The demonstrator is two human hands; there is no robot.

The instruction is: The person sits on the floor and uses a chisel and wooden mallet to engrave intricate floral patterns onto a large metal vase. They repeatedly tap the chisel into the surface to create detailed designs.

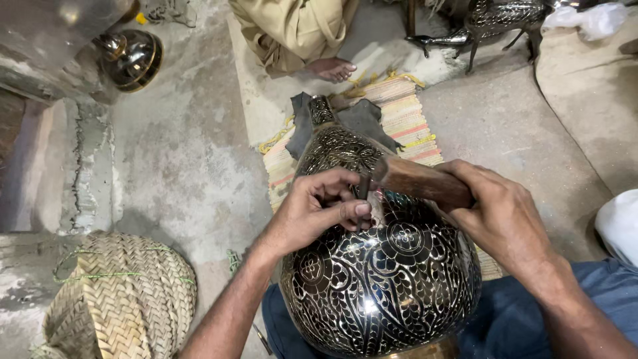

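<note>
Head view, vase (385,272): large engraved black-and-silver metal vessel, lying tilted across the person's lap, neck pointing away onto a striped mat (409,123).
Left hand (319,209): rests on the vase shoulder; fingers pinched together on a thin dark chisel (364,189), tip set against the engraved surface.
Right hand (502,213): fingers wrapped tight round the wooden handle of a hammer (419,181); hammer head sits just above the chisel top.
Surroundings: woven basket (123,299) lower left; another person's bare foot (331,68) beyond the mat.
</note>
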